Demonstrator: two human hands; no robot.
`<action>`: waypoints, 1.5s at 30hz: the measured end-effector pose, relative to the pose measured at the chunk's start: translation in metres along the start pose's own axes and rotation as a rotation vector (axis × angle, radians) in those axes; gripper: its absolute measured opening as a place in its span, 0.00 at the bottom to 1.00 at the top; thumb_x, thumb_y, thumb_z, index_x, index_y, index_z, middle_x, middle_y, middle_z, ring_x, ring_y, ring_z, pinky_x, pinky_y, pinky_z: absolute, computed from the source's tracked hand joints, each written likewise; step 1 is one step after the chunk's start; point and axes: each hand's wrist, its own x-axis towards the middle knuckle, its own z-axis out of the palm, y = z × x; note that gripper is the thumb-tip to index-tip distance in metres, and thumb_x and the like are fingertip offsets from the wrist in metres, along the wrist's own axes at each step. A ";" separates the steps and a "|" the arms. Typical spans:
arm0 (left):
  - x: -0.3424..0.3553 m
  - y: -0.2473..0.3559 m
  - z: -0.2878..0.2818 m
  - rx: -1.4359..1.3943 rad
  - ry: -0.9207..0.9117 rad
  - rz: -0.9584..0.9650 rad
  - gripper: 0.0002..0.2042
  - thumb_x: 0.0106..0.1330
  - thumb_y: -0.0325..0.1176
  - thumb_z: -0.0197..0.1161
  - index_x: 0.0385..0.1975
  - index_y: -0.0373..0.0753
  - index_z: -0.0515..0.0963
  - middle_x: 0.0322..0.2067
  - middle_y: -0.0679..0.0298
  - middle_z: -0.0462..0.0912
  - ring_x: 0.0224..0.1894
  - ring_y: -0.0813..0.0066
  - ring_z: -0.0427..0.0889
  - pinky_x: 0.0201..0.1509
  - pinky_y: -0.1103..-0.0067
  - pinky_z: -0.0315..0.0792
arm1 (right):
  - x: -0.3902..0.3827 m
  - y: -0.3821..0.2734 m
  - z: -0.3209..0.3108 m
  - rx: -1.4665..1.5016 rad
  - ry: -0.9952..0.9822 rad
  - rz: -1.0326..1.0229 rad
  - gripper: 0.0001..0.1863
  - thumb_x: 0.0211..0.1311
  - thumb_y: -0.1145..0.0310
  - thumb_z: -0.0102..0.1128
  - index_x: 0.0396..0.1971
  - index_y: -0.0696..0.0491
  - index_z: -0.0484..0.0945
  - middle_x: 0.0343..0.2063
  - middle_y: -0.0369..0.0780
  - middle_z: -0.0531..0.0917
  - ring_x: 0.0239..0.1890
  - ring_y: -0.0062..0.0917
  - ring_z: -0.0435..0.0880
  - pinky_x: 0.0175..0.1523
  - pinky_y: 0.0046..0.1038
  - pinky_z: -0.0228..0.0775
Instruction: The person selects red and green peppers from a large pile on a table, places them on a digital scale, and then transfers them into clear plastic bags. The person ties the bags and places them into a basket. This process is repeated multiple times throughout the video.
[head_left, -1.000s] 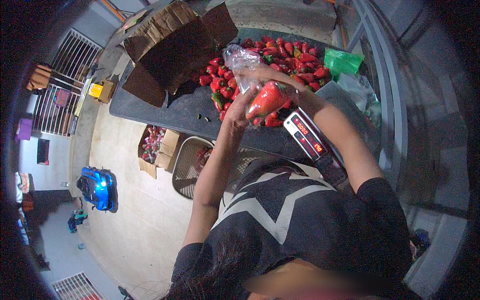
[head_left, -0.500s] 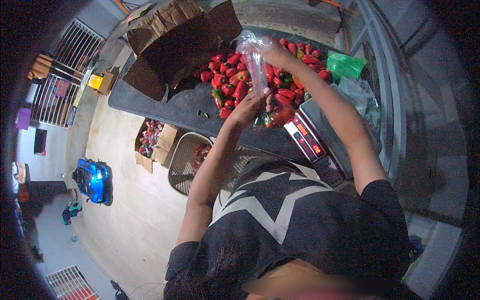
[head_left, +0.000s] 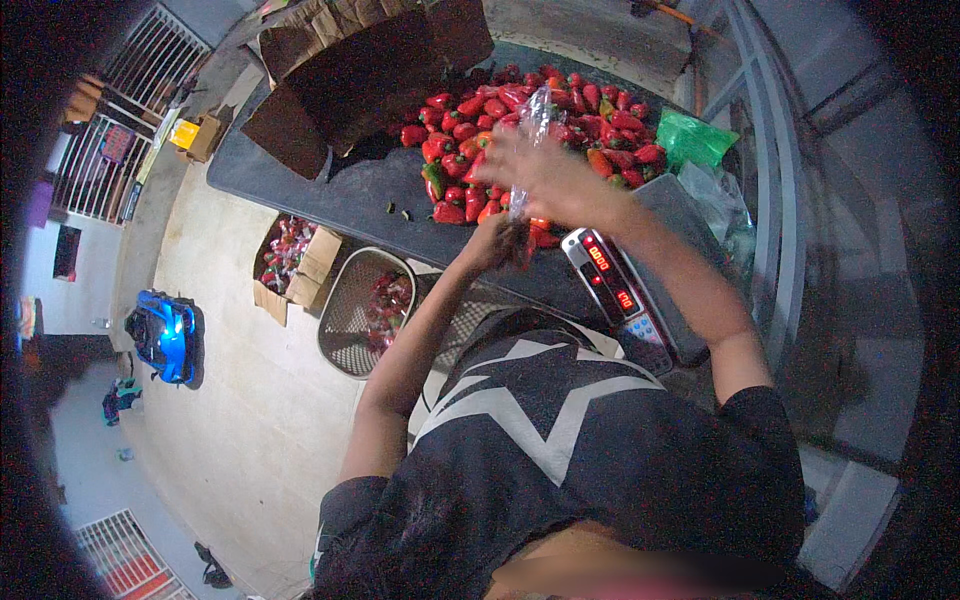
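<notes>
My left hand (head_left: 495, 243) is closed round the gathered neck of a clear plastic bag (head_left: 517, 203). Red shows just beyond that fist, where the bag's lower part is mostly hidden. The bag's loose top (head_left: 538, 108) sticks up past my right hand (head_left: 550, 180), which is slightly blurred, its fingers stretched out across the bag. Behind both hands a broad heap of red peppers (head_left: 470, 150), a few partly green or orange, covers the dark table (head_left: 300, 215). Right of my hands stands a digital scale (head_left: 655, 255) with lit red digits.
A large open cardboard box (head_left: 285, 135) lies at the table's far left. Green plastic (head_left: 695, 138) and clear bags (head_left: 715, 190) rest beyond the scale. On the floor are a basket (head_left: 335, 325) and a small carton (head_left: 315, 265), both holding bagged peppers, and a blue toy car (head_left: 165, 335).
My right hand has come down and nearer from the bag's top, its fingers now stretched out. My left hand keeps its hold, slightly lower. The view has shifted a little.
</notes>
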 end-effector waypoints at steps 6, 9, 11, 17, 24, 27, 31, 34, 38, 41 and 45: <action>-0.024 0.032 -0.036 1.404 0.149 0.654 0.06 0.54 0.36 0.57 0.27 0.43 0.76 0.32 0.61 0.77 0.45 0.64 0.73 0.43 0.63 0.67 | -0.028 -0.035 0.029 0.254 -0.538 0.471 0.10 0.58 0.63 0.52 0.34 0.54 0.74 0.29 0.47 0.79 0.35 0.41 0.80 0.40 0.42 0.72; -0.037 0.047 -0.046 1.225 0.246 0.475 0.06 0.55 0.32 0.55 0.27 0.39 0.76 0.31 0.58 0.75 0.40 0.57 0.75 0.42 0.64 0.70 | -0.033 -0.052 0.027 0.304 -0.377 0.501 0.11 0.59 0.60 0.52 0.29 0.54 0.74 0.23 0.48 0.80 0.28 0.41 0.82 0.33 0.41 0.74; -0.044 0.056 -0.055 0.970 0.359 0.439 0.05 0.56 0.30 0.55 0.27 0.37 0.75 0.33 0.57 0.74 0.37 0.53 0.75 0.38 0.65 0.71 | -0.036 -0.060 0.023 0.375 -0.305 0.552 0.12 0.59 0.60 0.52 0.28 0.54 0.74 0.22 0.48 0.79 0.29 0.42 0.81 0.34 0.42 0.73; -0.060 0.046 -0.067 1.165 0.331 0.392 0.13 0.52 0.30 0.62 0.39 0.41 0.78 0.41 0.57 0.78 0.44 0.58 0.78 0.45 0.70 0.73 | -0.054 -0.052 0.000 0.540 -0.225 0.690 0.13 0.58 0.59 0.54 0.34 0.54 0.77 0.29 0.47 0.80 0.33 0.40 0.81 0.39 0.39 0.72; -0.054 0.030 -0.057 1.210 0.277 0.494 0.09 0.50 0.31 0.60 0.32 0.41 0.77 0.34 0.58 0.77 0.40 0.55 0.76 0.42 0.67 0.71 | -0.070 -0.041 -0.007 0.489 -0.152 0.635 0.11 0.58 0.62 0.55 0.31 0.55 0.71 0.24 0.47 0.75 0.29 0.41 0.78 0.33 0.37 0.67; -0.064 0.054 -0.046 1.143 0.272 0.410 0.08 0.53 0.32 0.61 0.32 0.40 0.76 0.32 0.62 0.78 0.37 0.64 0.78 0.40 0.73 0.72 | -0.081 -0.028 -0.007 0.443 -0.096 0.646 0.13 0.59 0.63 0.55 0.23 0.57 0.69 0.17 0.47 0.72 0.23 0.42 0.76 0.28 0.38 0.63; -0.076 0.101 -0.023 0.451 0.034 0.182 0.07 0.60 0.34 0.61 0.32 0.38 0.76 0.29 0.69 0.77 0.34 0.80 0.76 0.38 0.81 0.70 | -0.096 -0.005 0.008 0.593 -0.048 0.794 0.11 0.63 0.63 0.51 0.28 0.56 0.72 0.19 0.44 0.73 0.23 0.34 0.74 0.30 0.33 0.64; -0.063 0.119 -0.001 0.056 -0.020 0.301 0.08 0.63 0.35 0.59 0.31 0.37 0.75 0.27 0.73 0.76 0.33 0.85 0.73 0.36 0.84 0.68 | -0.093 -0.009 0.055 1.006 0.155 0.948 0.11 0.64 0.64 0.50 0.29 0.56 0.73 0.22 0.36 0.73 0.28 0.24 0.72 0.36 0.25 0.64; -0.015 0.115 0.001 0.024 0.284 0.484 0.09 0.60 0.34 0.62 0.28 0.34 0.75 0.26 0.68 0.78 0.29 0.85 0.73 0.34 0.84 0.67 | -0.073 -0.059 0.132 1.759 0.551 1.015 0.10 0.65 0.68 0.47 0.38 0.56 0.75 0.27 0.37 0.77 0.33 0.29 0.77 0.41 0.28 0.67; 0.001 0.087 -0.006 0.360 0.617 0.405 0.08 0.58 0.31 0.62 0.26 0.31 0.76 0.25 0.60 0.78 0.28 0.78 0.77 0.31 0.78 0.68 | -0.062 -0.077 0.145 1.240 0.404 1.003 0.12 0.64 0.69 0.47 0.42 0.57 0.74 0.30 0.43 0.79 0.35 0.33 0.79 0.41 0.32 0.67; -0.003 0.053 -0.017 0.778 0.739 0.350 0.07 0.53 0.31 0.64 0.29 0.35 0.77 0.25 0.55 0.79 0.29 0.60 0.81 0.33 0.74 0.71 | -0.065 -0.069 0.110 0.664 0.105 0.879 0.08 0.61 0.69 0.47 0.34 0.58 0.71 0.25 0.50 0.77 0.30 0.42 0.79 0.33 0.39 0.67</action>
